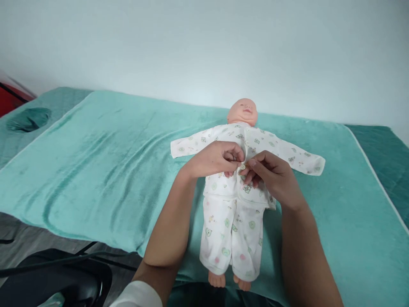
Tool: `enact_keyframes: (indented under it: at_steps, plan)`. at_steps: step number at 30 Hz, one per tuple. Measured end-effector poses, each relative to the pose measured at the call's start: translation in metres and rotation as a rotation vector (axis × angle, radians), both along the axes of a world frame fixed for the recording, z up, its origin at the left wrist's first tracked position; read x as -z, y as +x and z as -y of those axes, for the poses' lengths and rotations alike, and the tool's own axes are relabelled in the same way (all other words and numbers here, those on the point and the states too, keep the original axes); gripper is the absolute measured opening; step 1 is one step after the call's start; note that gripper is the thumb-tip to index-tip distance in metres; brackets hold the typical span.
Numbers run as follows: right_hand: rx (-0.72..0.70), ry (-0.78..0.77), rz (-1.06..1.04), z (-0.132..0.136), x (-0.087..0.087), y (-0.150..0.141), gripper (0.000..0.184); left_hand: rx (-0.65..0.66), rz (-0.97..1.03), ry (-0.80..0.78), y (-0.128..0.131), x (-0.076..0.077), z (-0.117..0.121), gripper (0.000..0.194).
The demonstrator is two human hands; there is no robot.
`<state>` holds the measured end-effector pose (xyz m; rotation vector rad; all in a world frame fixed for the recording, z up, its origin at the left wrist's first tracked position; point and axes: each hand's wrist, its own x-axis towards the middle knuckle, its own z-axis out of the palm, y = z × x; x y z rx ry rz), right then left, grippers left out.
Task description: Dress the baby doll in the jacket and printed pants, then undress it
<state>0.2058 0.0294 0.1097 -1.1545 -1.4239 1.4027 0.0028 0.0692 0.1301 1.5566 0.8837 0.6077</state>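
A baby doll (242,111) lies on its back, dressed in a white patterned jacket (220,185) and matching trousers (217,226). Its sleeves stretch out to both sides. At the front opening, my left hand (220,158) pinches the jacket's edge just left of a small round button (243,166). From the other side my right hand (271,172) closes its thumb and fingers on the jacket front beside that button. Another button (247,144) shows higher up the opening. Whether the lower button sits in its hole cannot be made out.
A teal velvet cover (105,170) spreads over the padded bed, with wrinkles on the left. The bed has a face hole (29,120) at its left end. A white wall (191,51) stands behind. A black chair (60,277) is at lower left.
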Motion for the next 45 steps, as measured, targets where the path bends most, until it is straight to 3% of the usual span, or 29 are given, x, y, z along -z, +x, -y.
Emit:
enact_keyframes:
  at_steps: [6, 11, 16, 25, 28, 31, 33, 35, 37, 40, 45]
  plan:
    - [0.002, -0.002, -0.004, 0.0, -0.001, 0.0, 0.028, 0.035, 0.06, -0.039, -0.003, 0.003, -0.001, 0.024]
    - [0.012, 0.02, 0.006, 0.001, -0.005, -0.001, 0.029, 0.128, 0.049, -0.088, -0.009, 0.003, -0.003, 0.014]
    - [0.053, 0.049, -0.047, -0.001, -0.002, 0.002, 0.026, 0.178, 0.047, -0.12, -0.012, 0.005, -0.005, 0.024]
    - [0.206, 0.171, -0.101, -0.002, 0.006, -0.002, 0.02, 0.143, -0.063, -0.097, -0.014, 0.0, -0.003, 0.025]
    - [0.333, 0.285, -0.112, -0.003, 0.008, -0.005, 0.016, 0.117, -0.041, -0.073, -0.013, 0.001, -0.003, 0.03]
    - [0.42, 0.462, -0.064, -0.007, 0.012, -0.006, 0.01, -0.108, 0.087, 0.061, -0.008, 0.007, -0.005, 0.025]
    - [0.392, 0.511, 0.04, -0.01, 0.015, -0.006, 0.013, -0.326, 0.135, 0.213, -0.003, 0.013, -0.009, 0.022]
    - [0.33, 0.523, 0.168, -0.012, 0.02, -0.007, 0.024, -0.459, 0.116, 0.381, 0.003, 0.02, -0.013, 0.023]
    - [0.274, 0.55, 0.281, -0.013, 0.024, -0.008, 0.034, -0.459, 0.077, 0.541, 0.01, 0.027, -0.018, 0.027]
    - [0.236, 0.6, 0.381, -0.014, 0.027, -0.009, 0.041, -0.346, -0.021, 0.719, 0.018, 0.036, -0.024, 0.037]
    - [0.194, 0.636, 0.444, -0.017, 0.028, -0.009, 0.047, -0.256, -0.298, 0.761, 0.024, 0.039, -0.026, 0.046]
